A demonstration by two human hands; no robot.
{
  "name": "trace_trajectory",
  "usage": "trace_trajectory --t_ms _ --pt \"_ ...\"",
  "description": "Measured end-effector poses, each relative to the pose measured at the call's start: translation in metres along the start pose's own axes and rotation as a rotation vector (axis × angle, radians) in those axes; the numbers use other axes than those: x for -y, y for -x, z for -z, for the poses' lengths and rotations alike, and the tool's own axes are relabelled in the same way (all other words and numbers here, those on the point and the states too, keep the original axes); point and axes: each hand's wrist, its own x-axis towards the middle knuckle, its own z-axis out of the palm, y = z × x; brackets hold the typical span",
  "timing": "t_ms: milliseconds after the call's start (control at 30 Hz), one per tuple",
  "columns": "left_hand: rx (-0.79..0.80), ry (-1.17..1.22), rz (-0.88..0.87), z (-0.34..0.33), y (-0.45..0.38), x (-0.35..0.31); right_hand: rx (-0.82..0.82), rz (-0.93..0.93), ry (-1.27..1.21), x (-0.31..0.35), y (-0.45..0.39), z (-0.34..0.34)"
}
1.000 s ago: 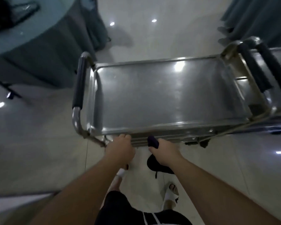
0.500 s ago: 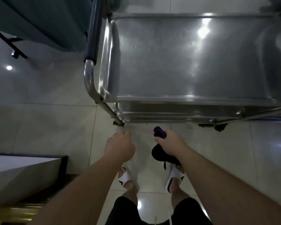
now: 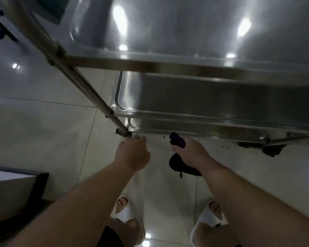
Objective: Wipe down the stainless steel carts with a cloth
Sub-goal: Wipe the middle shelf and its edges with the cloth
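Below cart [image 3: 203, 122] bottom shelf: right hand [image 3: 191, 152] fingers curled around dark cloth [image 3: 177, 142]; left hand [image 3: 132, 154] loosely curled, empty

Both arms reach forward and down; the left hand [image 3: 132, 154] curls loosely, holding nothing, and the right hand [image 3: 189, 152] grips a cloth [image 3: 177, 141].

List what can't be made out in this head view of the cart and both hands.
- Left hand: fingertips hidden behind its own back; contact with the cart unclear.
- Purple cloth: mostly covered by the right hand.
- Bottom shelf: only a sliver shows under the middle shelf.
- Right caster: dark, blurred.
- Cart's right side: cut off by the frame edge.
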Motion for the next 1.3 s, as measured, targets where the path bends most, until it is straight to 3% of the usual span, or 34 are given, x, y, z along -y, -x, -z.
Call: trace_trajectory --t_ms 333,533,833,1033,1200,1300 --pt "-0.107 -0.019 -0.091 -0.087 -0.151 0.005 -0.077 0.207 0.307 -0.061 -0.14 -0.047" --pt "-0.207 -0.1 -0.167 -0.123 -0.213 0.035 -0.183 0.39 0.325 -0.071 -0.215 -0.073" --pt "-0.266 -0.178 -0.216 -0.18 -0.247 0.099 -0.29 0.545 0.21 -0.05 -0.274 -0.155" --pt "-0.449 0.012 -0.261 -0.203 -0.25 0.146 -0.431 0.636 0.237 -0.022 -0.296 -0.188" --pt "-0.474 0.074 -0.376 -0.21 -0.235 0.181 -0.493 0.604 0.246 0.02 -0.325 -0.2" --pt "-0.589 0.21 -0.265 -0.21 -0.235 0.201 -0.473 0.602 0.204 0.048 -0.343 -0.213"
